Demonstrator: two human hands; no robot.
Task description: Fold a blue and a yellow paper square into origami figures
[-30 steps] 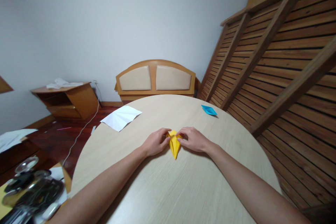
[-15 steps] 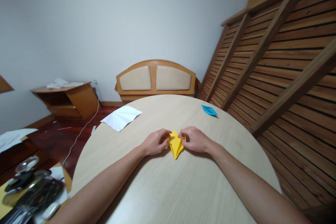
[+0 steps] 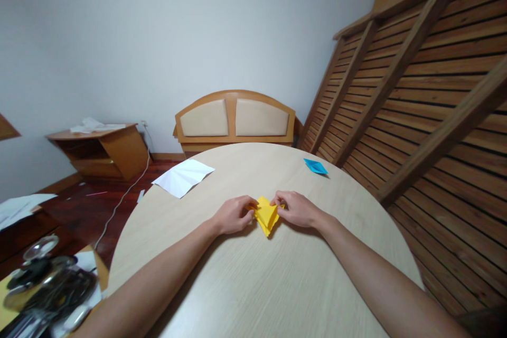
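Between my two hands, a folded yellow paper point(image 3: 266, 215) lies over the pale round table point(image 3: 253, 285), one corner pointing toward me and its layers partly spread. My left hand point(image 3: 236, 214) pinches the paper's left corner between thumb and fingers. At the opposite corner, my right hand point(image 3: 293, 208) grips a flap, its fingers curled around the edge. The fingertips hide both side corners. Farther off on the right sits a folded blue paper point(image 3: 316, 166). A creased white sheet of paper point(image 3: 183, 178) lies toward the table's far left edge.
Past the table stands a headboard point(image 3: 236, 116) with two cream panels. Wooden slats point(image 3: 420, 116) lean along the right side. On the left are a wooden cabinet point(image 3: 105, 153) topped with papers, a white cable point(image 3: 119, 206) on the floor, and a dark cluttered heap point(image 3: 55, 290) nearby.
The yellow paper's right side has been pulled outward by my right hand, so it looks wider and its layers show more. My left hand has stayed nearly still.
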